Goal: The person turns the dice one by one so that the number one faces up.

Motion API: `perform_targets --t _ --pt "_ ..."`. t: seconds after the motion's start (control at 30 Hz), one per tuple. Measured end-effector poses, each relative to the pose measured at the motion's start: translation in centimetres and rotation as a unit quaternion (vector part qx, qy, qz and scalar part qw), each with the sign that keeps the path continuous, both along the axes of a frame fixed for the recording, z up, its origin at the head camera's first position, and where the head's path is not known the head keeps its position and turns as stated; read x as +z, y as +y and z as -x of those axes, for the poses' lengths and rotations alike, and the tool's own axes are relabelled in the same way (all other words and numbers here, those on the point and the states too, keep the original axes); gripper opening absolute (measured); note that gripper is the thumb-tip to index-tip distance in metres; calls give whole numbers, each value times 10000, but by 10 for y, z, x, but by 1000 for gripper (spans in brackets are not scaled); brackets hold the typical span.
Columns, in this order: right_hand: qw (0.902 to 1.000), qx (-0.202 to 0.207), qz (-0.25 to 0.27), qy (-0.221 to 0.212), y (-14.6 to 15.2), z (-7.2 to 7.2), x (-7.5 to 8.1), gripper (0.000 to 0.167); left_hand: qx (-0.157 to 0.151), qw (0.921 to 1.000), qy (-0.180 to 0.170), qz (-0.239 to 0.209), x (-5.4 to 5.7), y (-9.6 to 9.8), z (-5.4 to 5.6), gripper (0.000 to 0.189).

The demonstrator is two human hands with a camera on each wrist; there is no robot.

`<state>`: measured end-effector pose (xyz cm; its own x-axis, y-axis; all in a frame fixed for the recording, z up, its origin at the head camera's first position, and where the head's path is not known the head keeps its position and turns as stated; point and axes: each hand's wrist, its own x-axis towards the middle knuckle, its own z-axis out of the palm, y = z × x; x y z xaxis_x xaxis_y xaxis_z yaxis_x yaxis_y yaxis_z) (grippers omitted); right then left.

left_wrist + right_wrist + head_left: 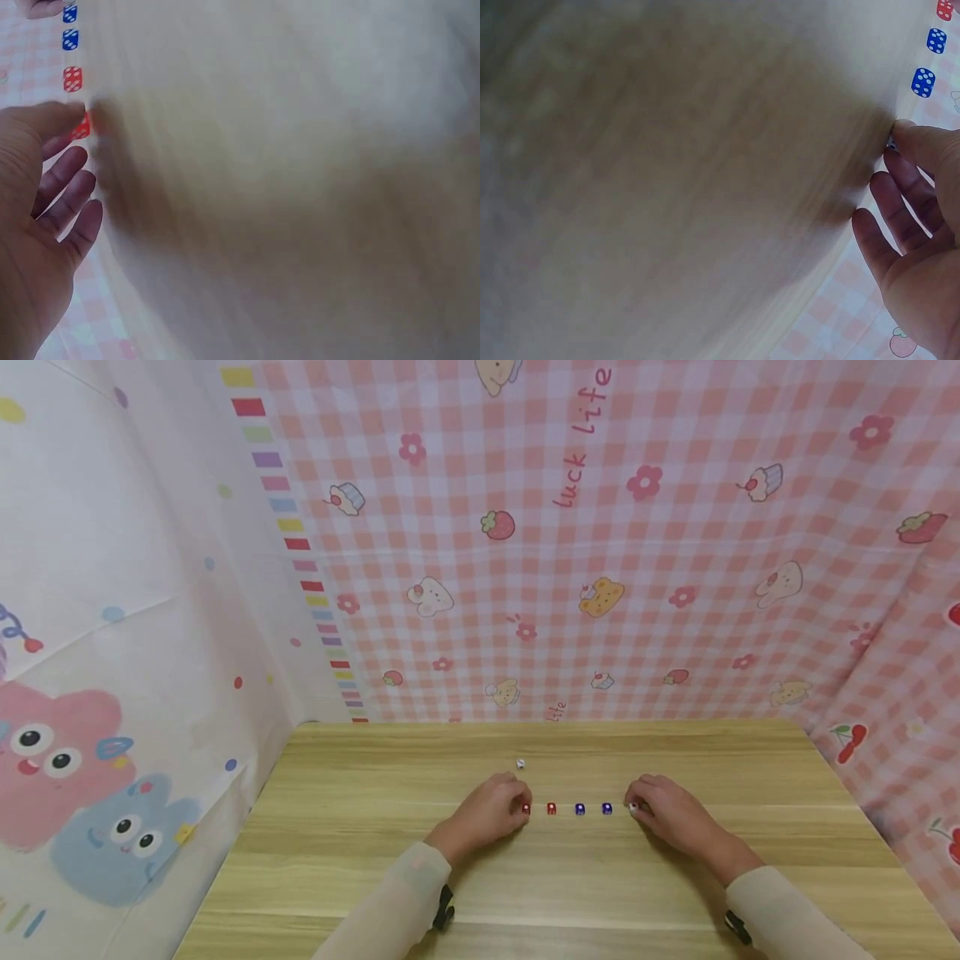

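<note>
A row of small dice runs across the wooden table in the head view. At its left end my left hand point(486, 812) pinches a red die point(527, 809) between thumb and finger; the left wrist view shows that die partly covered by the thumb. Beside it sit another red die point(551, 808), a blue die point(580, 809) and a second blue die point(607, 808), spaced apart. My right hand point(678, 817) pinches a white die point(633, 807) at the right end, mostly hidden by the fingertips in the right wrist view. The other fingers of both hands are loosely bent.
Another white die point(521, 764) lies behind the row, beyond my left hand. The wooden table point(585, 893) ends at a pink checked cloth point(465, 635) at the back. A white printed cloth point(187, 693) hangs on the left.
</note>
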<state>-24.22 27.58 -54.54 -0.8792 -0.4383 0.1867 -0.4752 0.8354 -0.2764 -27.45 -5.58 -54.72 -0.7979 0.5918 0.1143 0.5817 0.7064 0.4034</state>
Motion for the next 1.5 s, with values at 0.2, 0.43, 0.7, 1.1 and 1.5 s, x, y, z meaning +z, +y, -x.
perform_targets --t 0.2,0.43,0.7,1.1,1.5 --pt "10000 -35 -37 -1 -1 1 -1 14 203 9990 -239 -311 7 -6 7 28" --pt "9999 -11 -76 70 -1 2 0 14 474 9952 -567 -638 15 -10 15 31" --pt "9999 -23 -89 76 -1 2 0 14 822 9887 -711 -1035 14 -8 30 39" --pt "10000 -26 -48 53 1 2 0 13 987 9885 -772 -850 10 0 47 41" --pt "9999 -89 -15 73 -3 -2 -1 14 873 9943 -424 -439 1 8 59 27"
